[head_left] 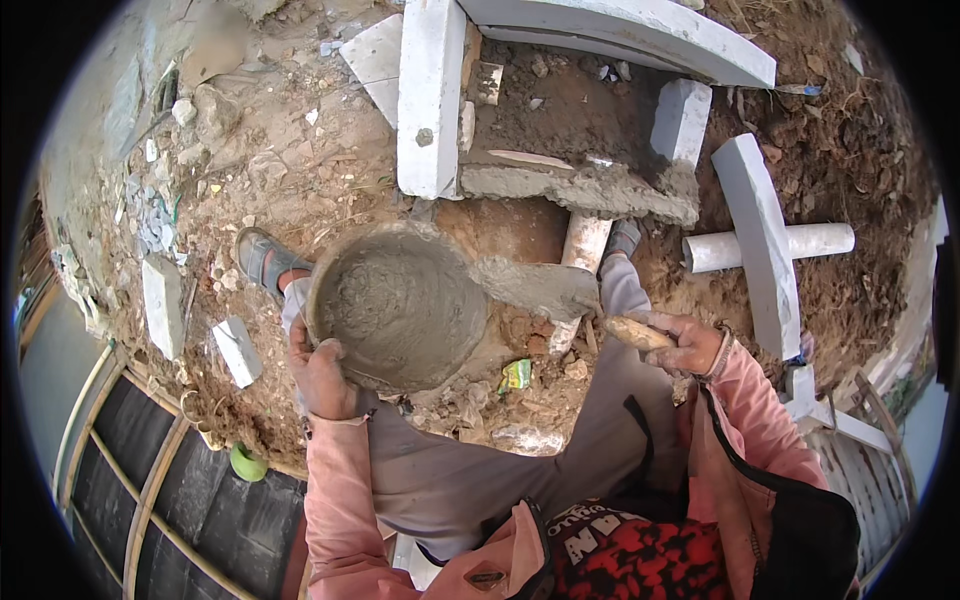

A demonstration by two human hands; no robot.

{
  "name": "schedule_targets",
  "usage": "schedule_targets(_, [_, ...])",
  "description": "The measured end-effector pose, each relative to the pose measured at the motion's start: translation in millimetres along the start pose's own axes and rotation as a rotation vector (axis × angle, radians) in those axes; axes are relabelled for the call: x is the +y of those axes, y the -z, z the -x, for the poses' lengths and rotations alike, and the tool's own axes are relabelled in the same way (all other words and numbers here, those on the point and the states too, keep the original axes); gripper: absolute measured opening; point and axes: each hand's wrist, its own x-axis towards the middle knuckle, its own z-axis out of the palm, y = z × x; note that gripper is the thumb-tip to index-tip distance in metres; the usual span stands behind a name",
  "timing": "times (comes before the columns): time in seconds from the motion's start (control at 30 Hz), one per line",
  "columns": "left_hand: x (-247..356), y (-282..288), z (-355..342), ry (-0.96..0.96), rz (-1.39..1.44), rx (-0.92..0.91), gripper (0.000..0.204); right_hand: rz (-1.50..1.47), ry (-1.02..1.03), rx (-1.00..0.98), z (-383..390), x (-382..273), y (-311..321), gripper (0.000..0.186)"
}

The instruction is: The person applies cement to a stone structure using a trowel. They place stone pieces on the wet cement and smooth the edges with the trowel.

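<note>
A round bucket (318, 330) filled with wet grey mortar (395, 300) stands between my legs. My left hand (328, 380) grips its near-left rim, thumb toward the inside and fingers along the outer wall. In my right hand (688, 345) is the wooden handle of a trowel (540, 288), held to the right of the bucket. The trowel's mortar-smeared blade points left, its tip at the bucket's right rim. Beyond it, a low wall edge (580, 190) is coated with rough wet mortar, and a pale pipe (587, 242) comes out below it, partly behind the blade.
White blocks (430, 100) and a curved white beam (640, 30) frame a soil-filled pit ahead. At right, another block (762, 245) lies across a white pipe (825, 240). Smaller blocks (163, 305), rubble and a green-yellow wrapper (515, 375) lie on the dirt.
</note>
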Motion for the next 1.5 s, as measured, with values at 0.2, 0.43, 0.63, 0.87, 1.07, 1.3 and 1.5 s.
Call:
schedule_targets(0.2, [52.4, 35.1, -32.5, -0.155, 0.088, 0.1, 0.061, -0.039, -0.004, 0.156, -69.4, 31.3, -6.5, 0.07])
schedule_targets(0.43, [62.8, 31.3, -48.9, -0.282, 0.289, 0.222, 0.067, -0.196, -0.052, 0.385, -239.4, 74.0, -24.3, 0.066])
schedule_targets(0.63, [46.3, 26.9, -53.4, -0.089, 0.382, 0.147, 0.069, -0.452, -0.019, 0.514, -311.0, 35.2, -67.3, 0.054])
schedule_targets(0.87, [49.2, 29.0, -49.0, -0.037, 0.429, 0.167, 0.066, -0.756, -0.016, 0.515, -316.2, -86.0, -147.4, 0.042])
schedule_targets(1.07, [54.6, 35.0, -53.0, -0.14, 0.452, 0.23, 0.057, -0.584, 0.006, 0.536, -315.3, -117.1, -192.0, 0.05])
schedule_targets(1.3, [47.6, 35.5, -55.8, -0.138, 0.422, 0.248, 0.057, 0.245, 0.276, 0.717, -252.7, -59.0, -223.9, 0.077])
schedule_targets(1.5, [50.1, 32.9, -53.1, -0.104, 0.425, 0.193, 0.067, -0.395, 0.222, 0.483, -194.6, -9.3, -147.2, 0.069])
